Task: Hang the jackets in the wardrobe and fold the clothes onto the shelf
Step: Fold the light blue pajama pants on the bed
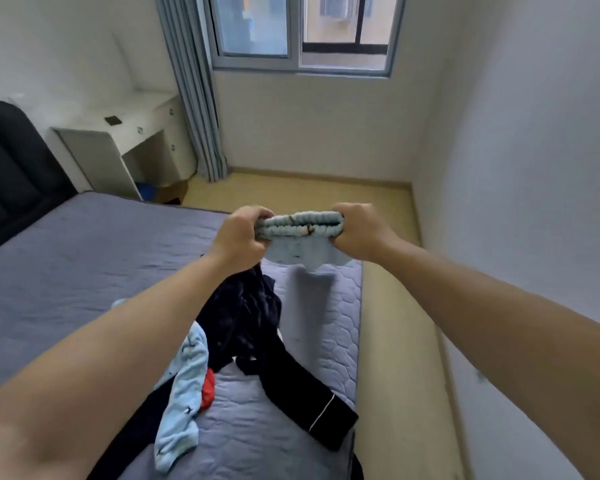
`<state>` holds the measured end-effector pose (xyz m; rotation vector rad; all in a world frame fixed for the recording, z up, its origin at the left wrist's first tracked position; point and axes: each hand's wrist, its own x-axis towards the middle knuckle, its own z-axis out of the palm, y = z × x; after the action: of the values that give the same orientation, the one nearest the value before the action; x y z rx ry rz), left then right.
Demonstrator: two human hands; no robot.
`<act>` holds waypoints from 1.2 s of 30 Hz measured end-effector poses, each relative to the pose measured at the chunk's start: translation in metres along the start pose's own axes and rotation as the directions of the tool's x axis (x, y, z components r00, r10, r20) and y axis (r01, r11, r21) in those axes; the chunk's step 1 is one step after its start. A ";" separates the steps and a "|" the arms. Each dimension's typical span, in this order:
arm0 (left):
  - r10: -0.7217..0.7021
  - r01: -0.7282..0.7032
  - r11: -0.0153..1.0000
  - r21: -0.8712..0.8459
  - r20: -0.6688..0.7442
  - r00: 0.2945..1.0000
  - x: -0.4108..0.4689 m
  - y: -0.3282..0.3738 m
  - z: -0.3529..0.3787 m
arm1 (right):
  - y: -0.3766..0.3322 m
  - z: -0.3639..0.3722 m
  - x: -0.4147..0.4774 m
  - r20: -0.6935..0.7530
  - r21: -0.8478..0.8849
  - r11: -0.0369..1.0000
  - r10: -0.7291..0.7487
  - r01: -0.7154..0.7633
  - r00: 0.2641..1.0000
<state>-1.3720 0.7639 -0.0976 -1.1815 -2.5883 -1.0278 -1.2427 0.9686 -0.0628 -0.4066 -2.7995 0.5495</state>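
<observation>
Both hands — left hand [241, 237], right hand [355, 233] — grip the light-blue garment [302, 233] by its gathered waistband; keeping that edge taut and level would likely fold it squarely.

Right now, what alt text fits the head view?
Both hands, left hand and right hand, grip the bunched waistband of a light blue garment held up over a grey bed, where dark clothes and another light blue piece lie piled.
</observation>
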 end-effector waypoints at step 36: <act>-0.534 0.316 0.835 0.451 0.803 0.266 -0.472 0.024 0.018 | -0.085 0.200 -0.443 0.821 0.029 0.993 -0.090 0.116 0.564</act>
<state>-1.0265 0.4906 -0.2704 -1.1951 -3.9415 0.0652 -0.9114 0.6860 -0.2950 0.0734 -3.7021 0.8468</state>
